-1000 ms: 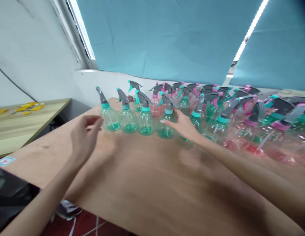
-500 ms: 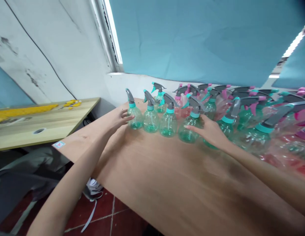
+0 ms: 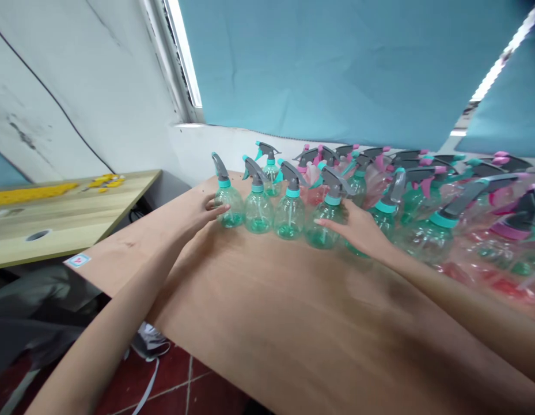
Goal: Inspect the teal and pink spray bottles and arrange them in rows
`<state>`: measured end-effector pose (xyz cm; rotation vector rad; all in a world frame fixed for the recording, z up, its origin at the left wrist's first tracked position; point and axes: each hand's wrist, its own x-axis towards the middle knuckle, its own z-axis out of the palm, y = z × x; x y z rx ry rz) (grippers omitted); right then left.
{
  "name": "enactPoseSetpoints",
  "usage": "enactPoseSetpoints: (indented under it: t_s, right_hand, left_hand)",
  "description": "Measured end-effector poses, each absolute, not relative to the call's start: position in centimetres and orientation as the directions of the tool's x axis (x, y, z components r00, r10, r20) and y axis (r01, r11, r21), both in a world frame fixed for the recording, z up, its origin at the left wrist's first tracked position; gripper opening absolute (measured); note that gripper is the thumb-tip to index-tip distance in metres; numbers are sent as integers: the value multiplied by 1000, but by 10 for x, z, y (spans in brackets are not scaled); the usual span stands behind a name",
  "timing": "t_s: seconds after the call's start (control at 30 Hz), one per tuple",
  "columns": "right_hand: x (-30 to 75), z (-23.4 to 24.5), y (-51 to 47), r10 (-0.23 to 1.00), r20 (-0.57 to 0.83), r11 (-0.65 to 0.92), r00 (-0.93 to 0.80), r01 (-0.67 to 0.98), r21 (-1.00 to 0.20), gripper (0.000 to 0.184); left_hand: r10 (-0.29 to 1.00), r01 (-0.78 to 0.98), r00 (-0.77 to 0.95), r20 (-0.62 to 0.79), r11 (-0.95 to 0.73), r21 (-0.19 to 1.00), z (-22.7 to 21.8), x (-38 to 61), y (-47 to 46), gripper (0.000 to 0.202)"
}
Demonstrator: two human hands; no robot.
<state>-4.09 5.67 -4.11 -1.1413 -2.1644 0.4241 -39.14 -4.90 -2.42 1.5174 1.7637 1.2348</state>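
So, cups the left side of the first front green spray bottle (image 3: 231, 206) with an open, bent left hand (image 3: 197, 215); cups the right side of the fourth green spray bottle (image 3: 325, 232) with an open right hand (image 3: 361, 229), thumb in front; has two more green bottles (image 3: 289, 217) between, all upright on the wooden table (image 3: 250, 314)

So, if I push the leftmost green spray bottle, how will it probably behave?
The leftmost green spray bottle is probably light: its see-through wall looks like thin plastic. Pushed high, it may tip, since a tall grey spray head sits on top. Pushed low, it may slide, standing upright on a flat table.
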Motion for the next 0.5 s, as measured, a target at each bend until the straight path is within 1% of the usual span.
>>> enactPoseSetpoints:
  t_s: [0.1, 0.17, 0.23, 0.27, 0.3, 0.33, 0.4, 0.47, 0.5]
  right_hand:
    - [-41, -39, 55, 824, 372, 566, -428, 599, -567, 68]
    - [-39, -38, 52, 817, 373, 575, -440, 574, -583, 74]
    - [-32, -36, 46, 814, 371, 578, -448, 550, -603, 80]
    - [-26, -35, 42, 815, 367, 574, -448, 545, -611, 82]
    - [-19, -33, 36, 820, 365, 568, -441, 545, -617, 81]
    - [-11, -31, 30, 822, 367, 566, -436, 549, -615, 77]
    - [9, -27, 19, 820, 394, 570, -415, 549, -611, 61]
    - [30, -22, 11, 820, 402, 572, -408, 557, -602, 41]
    - [41, -20, 9, 828, 402, 561, -392, 576, -594, 35]
  left_hand:
    - [946, 523, -285, 156, 17, 852, -22, -389, -52, 57]
    - [924, 546, -356, 140, 84, 834, -23, -390, -54, 63]
    - [864, 564, -484, 141, 185, 805, -26, -391, -60, 78]
    - [819, 573, -553, 153, 241, 783, -28, -390, -64, 86]
    - [776, 579, -608, 169, 288, 763, -29, -388, -70, 89]
    - [749, 584, -639, 176, 323, 745, -30, -385, -77, 87]
    - [732, 606, -654, 192, 355, 712, -31, -372, -91, 70]
    - [767, 648, -613, 190, 350, 677, -31, -353, -104, 51]
    - [813, 700, -554, 181, 337, 630, -30, -342, -108, 43]
